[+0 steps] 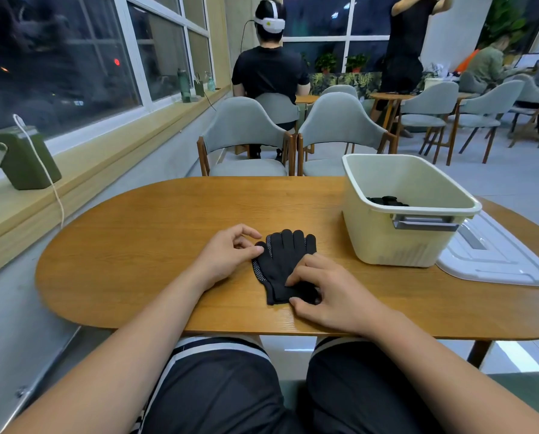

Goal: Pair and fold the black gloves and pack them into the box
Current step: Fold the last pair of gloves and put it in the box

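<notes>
Two black gloves lie stacked one on the other on the wooden table, fingers pointing away from me; white grip dots show along the left edge. My left hand pinches the thumb part at the pair's left edge. My right hand rests on the cuff end, its fingers pressing the fabric down and its thumb at the cuff's near edge. The cream plastic box stands to the right, with black gloves lying inside it.
A white lid lies flat just right of the box. Two grey chairs stand at the table's far side. A window ledge with a green device and white cable runs along the left. People sit and stand farther back.
</notes>
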`<state>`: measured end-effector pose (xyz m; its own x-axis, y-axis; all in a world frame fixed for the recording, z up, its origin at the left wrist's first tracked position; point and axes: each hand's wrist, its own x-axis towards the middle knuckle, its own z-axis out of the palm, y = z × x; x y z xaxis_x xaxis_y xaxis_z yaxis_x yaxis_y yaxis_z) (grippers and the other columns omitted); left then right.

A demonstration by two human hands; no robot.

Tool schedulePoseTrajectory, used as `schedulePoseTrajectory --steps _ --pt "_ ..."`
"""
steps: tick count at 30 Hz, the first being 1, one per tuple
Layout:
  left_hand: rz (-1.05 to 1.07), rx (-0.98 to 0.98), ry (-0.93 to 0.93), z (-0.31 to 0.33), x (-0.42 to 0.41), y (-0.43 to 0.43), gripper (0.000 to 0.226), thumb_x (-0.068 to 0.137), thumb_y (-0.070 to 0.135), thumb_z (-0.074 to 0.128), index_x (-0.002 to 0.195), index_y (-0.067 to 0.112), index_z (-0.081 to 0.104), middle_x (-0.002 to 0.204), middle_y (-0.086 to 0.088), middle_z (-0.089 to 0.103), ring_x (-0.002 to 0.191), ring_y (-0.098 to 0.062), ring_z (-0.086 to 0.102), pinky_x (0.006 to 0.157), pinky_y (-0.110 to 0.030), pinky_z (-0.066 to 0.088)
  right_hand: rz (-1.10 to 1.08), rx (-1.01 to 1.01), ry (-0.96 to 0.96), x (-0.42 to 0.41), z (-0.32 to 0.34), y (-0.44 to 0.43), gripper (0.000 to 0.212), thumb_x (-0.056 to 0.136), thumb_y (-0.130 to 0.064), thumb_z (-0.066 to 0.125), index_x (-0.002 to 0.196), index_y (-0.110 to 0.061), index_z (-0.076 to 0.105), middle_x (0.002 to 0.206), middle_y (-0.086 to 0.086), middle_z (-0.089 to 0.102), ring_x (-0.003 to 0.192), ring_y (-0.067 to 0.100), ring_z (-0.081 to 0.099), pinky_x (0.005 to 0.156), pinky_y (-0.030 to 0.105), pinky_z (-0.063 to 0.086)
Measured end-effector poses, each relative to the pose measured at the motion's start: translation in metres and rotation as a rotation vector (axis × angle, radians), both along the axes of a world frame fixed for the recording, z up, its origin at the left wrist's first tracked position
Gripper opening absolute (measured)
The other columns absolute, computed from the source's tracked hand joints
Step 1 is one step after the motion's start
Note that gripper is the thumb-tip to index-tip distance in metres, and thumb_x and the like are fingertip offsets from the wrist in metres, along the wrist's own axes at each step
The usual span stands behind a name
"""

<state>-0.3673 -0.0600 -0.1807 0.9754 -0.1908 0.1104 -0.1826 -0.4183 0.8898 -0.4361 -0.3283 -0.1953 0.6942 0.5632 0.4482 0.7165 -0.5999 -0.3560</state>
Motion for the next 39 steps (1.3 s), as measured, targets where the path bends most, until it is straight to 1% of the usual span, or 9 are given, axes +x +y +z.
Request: schedulePoseTrajectory --steps 7,10,13,15,18,22,26,31,39 --pt "0.029 -0.006 -0.025 -0.002 0.001 0.001 0.020 0.097 0.026 0.080 0.115 0.027 0.071 0.088 0.004 0.082 0.088 0.001 0.073 0.090 -0.026 0.043 -0.012 0.023 -0.079 0.001 -0.004 -0.001 0.016 0.105 -0.033 0.064 0.112 -0.022 0.074 0.104 -0.011 0.065 0.096 0.011 0.059 0.084 0.029 0.049" --pt "0.056 -0.042 -0.042 -0.004 0.004 0.001 0.022 0.097 0.026 0.080 0.116 0.028 0.070 0.090 -0.001 0.081 0.093 -0.008 0.075 0.091 -0.027 0.045 -0.047 0.075 -0.157 0.002 -0.002 -0.001 0.014 0.108 -0.027 0.066 0.113 -0.018 0.074 0.103 -0.008 0.066 0.095 0.015 0.059 0.083 0.034 0.050" --pt "0.095 -0.048 -0.054 -0.006 0.007 0.002 0.021 0.096 0.030 0.080 0.115 0.030 0.070 0.089 0.000 0.081 0.098 -0.015 0.074 0.096 -0.031 0.048 -0.054 0.117 -0.249 0.002 0.002 0.007 0.014 0.108 -0.025 0.067 0.110 -0.014 0.076 0.101 -0.003 0.065 0.091 0.021 0.057 0.079 0.038 0.049" --pt "0.127 -0.037 -0.062 -0.008 0.009 0.003 0.021 0.096 0.032 0.081 0.114 0.030 0.070 0.088 0.001 0.081 0.098 -0.017 0.073 0.097 -0.032 0.048 -0.027 0.085 -0.296 0.001 0.001 0.015 0.016 0.108 -0.027 0.066 0.106 -0.014 0.077 0.098 -0.001 0.063 0.088 0.023 0.055 0.076 0.042 0.048" --pt "0.159 -0.029 -0.069 -0.011 0.012 0.002 0.020 0.095 0.033 0.081 0.111 0.029 0.070 0.086 0.002 0.080 0.095 -0.014 0.072 0.091 -0.032 0.048 0.000 0.023 -0.338 0.001 -0.002 0.025 0.020 0.109 -0.029 0.062 0.103 -0.015 0.075 0.097 0.000 0.060 0.086 0.025 0.052 0.073 0.045 0.046" --pt "0.197 0.054 -0.080 -0.013 0.015 0.001 0.018 0.093 0.035 0.083 0.106 0.032 0.071 0.083 0.006 0.079 0.086 -0.007 0.071 0.081 -0.029 0.047 0.002 -0.035 -0.311 0.001 -0.004 0.027 0.021 0.108 -0.033 0.060 0.101 -0.019 0.074 0.097 -0.001 0.057 0.088 0.023 0.050 0.073 0.044 0.045" --pt "0.220 0.093 -0.083 -0.011 0.015 -0.001 0.018 0.092 0.035 0.085 0.103 0.031 0.071 0.084 0.005 0.079 0.078 -0.003 0.072 0.075 -0.027 0.047 0.019 -0.069 -0.270 0.001 -0.005 0.026 0.018 0.107 -0.033 0.061 0.101 -0.022 0.074 0.096 -0.003 0.058 0.088 0.021 0.051 0.074 0.042 0.046" --pt "0.262 0.044 -0.114 -0.015 0.018 0.003 0.014 0.091 0.036 0.085 0.098 0.032 0.073 0.086 0.003 0.077 0.082 -0.012 0.071 0.077 -0.032 0.054 -0.047 0.012 -0.338 0.002 -0.002 0.030 0.019 0.108 -0.026 0.059 0.099 -0.014 0.071 0.096 0.002 0.059 0.085 0.025 0.051 0.073 0.044 0.045" --pt "0.299 0.150 -0.137 -0.017 0.022 0.002 0.013 0.091 0.036 0.085 0.094 0.032 0.073 0.083 0.005 0.075 0.079 -0.010 0.070 0.076 -0.033 0.057 0.000 -0.073 -0.250 0.004 -0.007 0.034 0.019 0.108 -0.035 0.060 0.105 -0.023 0.075 0.094 -0.004 0.057 0.087 0.020 0.052 0.072 0.040 0.046"
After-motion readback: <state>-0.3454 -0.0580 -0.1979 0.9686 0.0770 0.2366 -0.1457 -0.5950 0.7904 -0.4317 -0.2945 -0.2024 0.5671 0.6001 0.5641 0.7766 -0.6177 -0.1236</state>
